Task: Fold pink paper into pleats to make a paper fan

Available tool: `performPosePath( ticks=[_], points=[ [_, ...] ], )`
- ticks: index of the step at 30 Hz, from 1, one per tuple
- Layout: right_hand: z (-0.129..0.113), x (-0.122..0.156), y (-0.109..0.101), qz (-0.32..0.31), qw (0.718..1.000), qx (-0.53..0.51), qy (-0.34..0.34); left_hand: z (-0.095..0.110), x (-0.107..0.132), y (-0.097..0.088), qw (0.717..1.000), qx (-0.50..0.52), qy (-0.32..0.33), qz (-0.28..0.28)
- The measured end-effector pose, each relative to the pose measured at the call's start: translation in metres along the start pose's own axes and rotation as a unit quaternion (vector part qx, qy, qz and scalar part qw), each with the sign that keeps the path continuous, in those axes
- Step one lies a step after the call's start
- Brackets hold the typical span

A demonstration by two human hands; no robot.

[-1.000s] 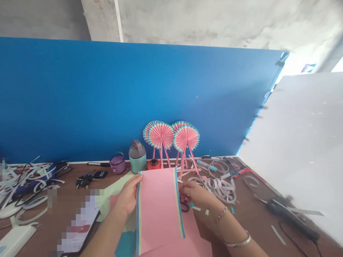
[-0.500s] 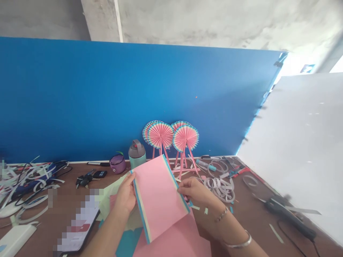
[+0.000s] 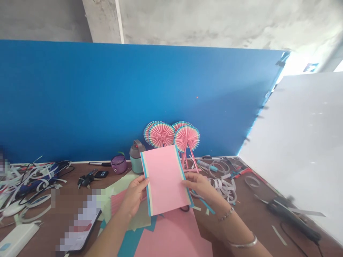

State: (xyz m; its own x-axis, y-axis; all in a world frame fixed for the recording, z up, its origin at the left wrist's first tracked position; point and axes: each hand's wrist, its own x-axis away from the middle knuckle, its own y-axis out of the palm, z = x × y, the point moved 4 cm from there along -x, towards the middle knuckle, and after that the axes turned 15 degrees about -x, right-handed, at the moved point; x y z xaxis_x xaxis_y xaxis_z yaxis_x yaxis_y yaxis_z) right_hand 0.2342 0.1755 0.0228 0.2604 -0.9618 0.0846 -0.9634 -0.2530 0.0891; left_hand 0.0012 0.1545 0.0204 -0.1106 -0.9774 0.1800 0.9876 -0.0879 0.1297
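A pink sheet of paper [image 3: 166, 182] with blue and cream strips along its two long sides is held up in front of me. My left hand [image 3: 136, 194] pinches its left edge between thumb and fingers. On the opposite edge, my right hand [image 3: 197, 184] grips it the same way. Below lie larger pink paper [image 3: 174, 235], blue paper [image 3: 128, 242] and pale green paper [image 3: 120, 184], partly covered by my hands and the sheet. Pink pleated paper [image 3: 116, 203] shows beside my left wrist. Round pleated paper fans [image 3: 187, 138] on pink legs stand behind the sheet.
A bottle [image 3: 136, 162] and purple pot [image 3: 118, 164] stand along the blue partition [image 3: 107, 96]. Keys [image 3: 87, 179], a phone [image 3: 80, 228] and tangled white strips [image 3: 34, 189] lie leftward. Coiled strips [image 3: 225, 189], a glue stick [image 3: 206, 165] and a corded black tool [image 3: 293, 216] lie rightward.
The bordered sheet has been raised and turned more upright, its top now overlapping the fans' legs. My left hand has moved right and down along its edge; a blue strip now shows below my right hand.
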Motion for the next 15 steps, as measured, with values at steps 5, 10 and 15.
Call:
performPosePath(
  ticks=[5,10,15],
  points=[
    [0.006,-0.004,-0.001,0.039,0.998,-0.037,-0.011,0.001,0.001,0.005,0.999,-0.022,0.0,-0.035],
    [-0.002,-0.002,-0.002,0.028,0.998,-0.05,-0.013,-0.001,0.005,0.006,0.991,-0.131,-0.023,-0.026],
    [-0.019,0.005,-0.015,0.14,0.983,0.064,-0.104,0.004,0.005,0.004,0.967,-0.255,0.014,-0.026]
  ],
)
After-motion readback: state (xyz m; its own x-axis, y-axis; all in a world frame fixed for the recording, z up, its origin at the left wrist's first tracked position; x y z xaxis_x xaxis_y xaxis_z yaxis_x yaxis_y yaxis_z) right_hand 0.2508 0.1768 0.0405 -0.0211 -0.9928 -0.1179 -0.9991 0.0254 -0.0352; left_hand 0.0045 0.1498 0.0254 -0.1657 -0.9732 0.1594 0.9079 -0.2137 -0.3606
